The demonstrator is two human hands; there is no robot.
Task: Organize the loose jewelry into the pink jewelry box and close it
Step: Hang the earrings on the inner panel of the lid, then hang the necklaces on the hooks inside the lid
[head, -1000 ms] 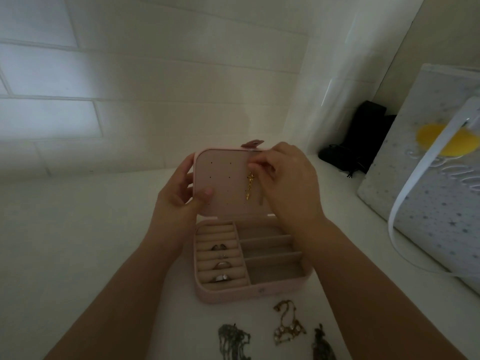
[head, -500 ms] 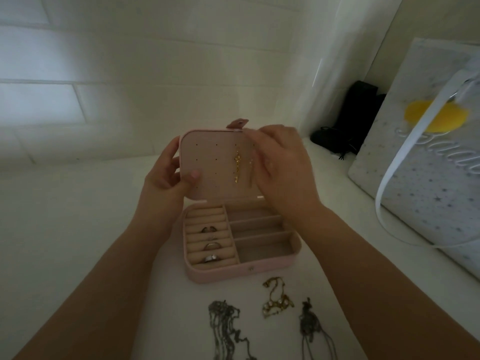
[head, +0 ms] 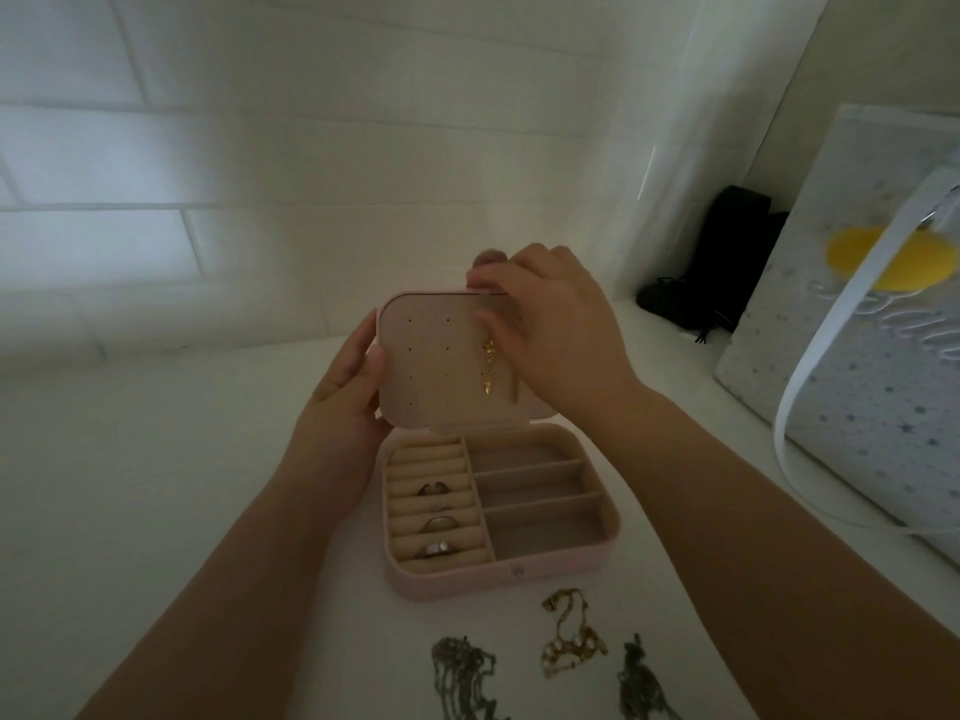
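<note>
Pink jewelry box (head: 498, 576) sits open on the table (head: 156, 511); my left hand (head: 348, 402) grips its lid (head: 436, 366) steady so my right hand (head: 550, 330) can pinch the gold earring (head: 489, 368) into the lid's holes.

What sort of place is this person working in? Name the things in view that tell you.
Probably a home shelf or dresser top: a white tabletop against a pale brick-patterned wall, an open pink jewelry box, and a star-patterned gift bag leaning at the right.
</note>
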